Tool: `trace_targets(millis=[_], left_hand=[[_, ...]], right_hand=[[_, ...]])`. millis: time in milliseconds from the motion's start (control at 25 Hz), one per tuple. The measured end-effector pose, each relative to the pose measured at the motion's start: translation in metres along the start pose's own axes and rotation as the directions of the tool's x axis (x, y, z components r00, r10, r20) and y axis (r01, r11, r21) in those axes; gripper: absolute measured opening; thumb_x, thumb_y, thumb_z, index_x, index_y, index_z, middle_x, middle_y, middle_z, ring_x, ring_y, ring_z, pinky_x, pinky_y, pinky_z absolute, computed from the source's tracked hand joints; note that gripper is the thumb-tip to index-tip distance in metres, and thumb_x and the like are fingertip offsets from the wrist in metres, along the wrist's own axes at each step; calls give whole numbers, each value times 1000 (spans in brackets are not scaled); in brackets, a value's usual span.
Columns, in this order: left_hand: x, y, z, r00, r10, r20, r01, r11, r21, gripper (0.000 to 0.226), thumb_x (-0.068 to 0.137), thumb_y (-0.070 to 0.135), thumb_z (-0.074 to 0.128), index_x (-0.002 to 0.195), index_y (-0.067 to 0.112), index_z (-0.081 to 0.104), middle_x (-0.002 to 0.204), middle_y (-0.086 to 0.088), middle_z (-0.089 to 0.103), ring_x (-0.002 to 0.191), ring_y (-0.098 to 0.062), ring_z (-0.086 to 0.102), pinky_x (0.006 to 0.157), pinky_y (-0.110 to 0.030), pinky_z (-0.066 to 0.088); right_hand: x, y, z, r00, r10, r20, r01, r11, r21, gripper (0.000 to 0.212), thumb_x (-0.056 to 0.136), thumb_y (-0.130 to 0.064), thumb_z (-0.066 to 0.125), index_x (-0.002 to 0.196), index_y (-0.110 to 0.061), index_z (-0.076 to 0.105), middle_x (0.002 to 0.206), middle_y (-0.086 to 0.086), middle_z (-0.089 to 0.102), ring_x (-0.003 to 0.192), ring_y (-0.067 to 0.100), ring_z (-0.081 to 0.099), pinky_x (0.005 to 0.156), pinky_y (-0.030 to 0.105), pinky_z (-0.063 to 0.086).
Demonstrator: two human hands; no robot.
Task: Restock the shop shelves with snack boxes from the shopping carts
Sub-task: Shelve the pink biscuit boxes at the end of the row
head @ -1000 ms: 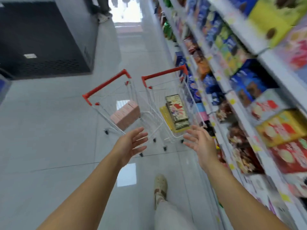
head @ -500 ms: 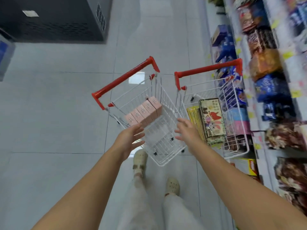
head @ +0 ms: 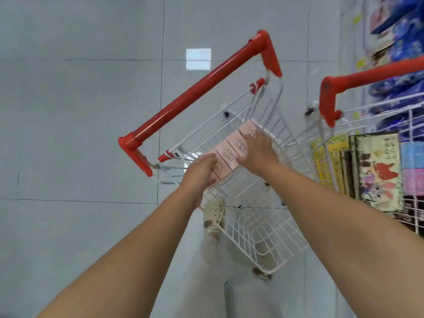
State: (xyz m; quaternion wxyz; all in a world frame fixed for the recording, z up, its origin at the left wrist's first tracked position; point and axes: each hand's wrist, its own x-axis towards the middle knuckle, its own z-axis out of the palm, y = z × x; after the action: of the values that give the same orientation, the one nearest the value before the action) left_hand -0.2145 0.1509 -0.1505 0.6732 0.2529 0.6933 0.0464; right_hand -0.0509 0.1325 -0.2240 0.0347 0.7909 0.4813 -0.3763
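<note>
Head view: a row of pink snack boxes (head: 230,150) is shown lying in the left shopping cart (head: 263,226), bracketed at both ends. The cartons are judged light, stiff yet crushable, and best squeezed as one block from the end faces. The left hand (head: 197,174) is set against the near end, fingers (head: 210,158) nearly straight. The right hand (head: 260,154) is laid over the far end, its finger curl hidden.

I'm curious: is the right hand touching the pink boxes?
Touching. The head view shows the right hand pressed against the pink boxes with no gap.
</note>
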Motion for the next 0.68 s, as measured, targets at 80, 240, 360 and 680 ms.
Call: trace_targets(millis=[80,240,360,680], left_hand=[[17,0,1,1000,-11,-1,11,1000,-14,17,100,21,47,109,24,62,100,7,65,89,-2,57,96,-35,51],[30,-4,3,999,-47,21,48,998,-37,25,98,19,51,119,23,62,114,1,67,105,-9,61,98,-37,52],[34,-7,1,999,-49,19,50,997,-51,25,97,16,50,118,22,63,112,0,67,105,-9,61,93,-34,54],[33,-11,-1,999,-36,15,36,998,-57,25,95,12,50,107,27,66,115,0,66,110,-12,62,99,-36,53]], right_hand=[[23,-3,11,999,-22,-37,19,997,-72,95,75,-53,74,150,-21,25,159,15,12,147,35,8,119,46,15],[39,-2,29,999,44,-15,-45,989,-140,123,61,-74,72,152,-27,4,159,13,-4,146,36,3,117,53,15],[39,-4,32,997,74,0,-73,984,-162,126,61,-73,72,153,-28,-1,159,17,-7,145,39,4,117,54,13],[38,-16,46,991,131,31,-109,916,-385,133,62,-74,67,151,-23,-18,153,34,-17,142,53,-3,116,59,3]])
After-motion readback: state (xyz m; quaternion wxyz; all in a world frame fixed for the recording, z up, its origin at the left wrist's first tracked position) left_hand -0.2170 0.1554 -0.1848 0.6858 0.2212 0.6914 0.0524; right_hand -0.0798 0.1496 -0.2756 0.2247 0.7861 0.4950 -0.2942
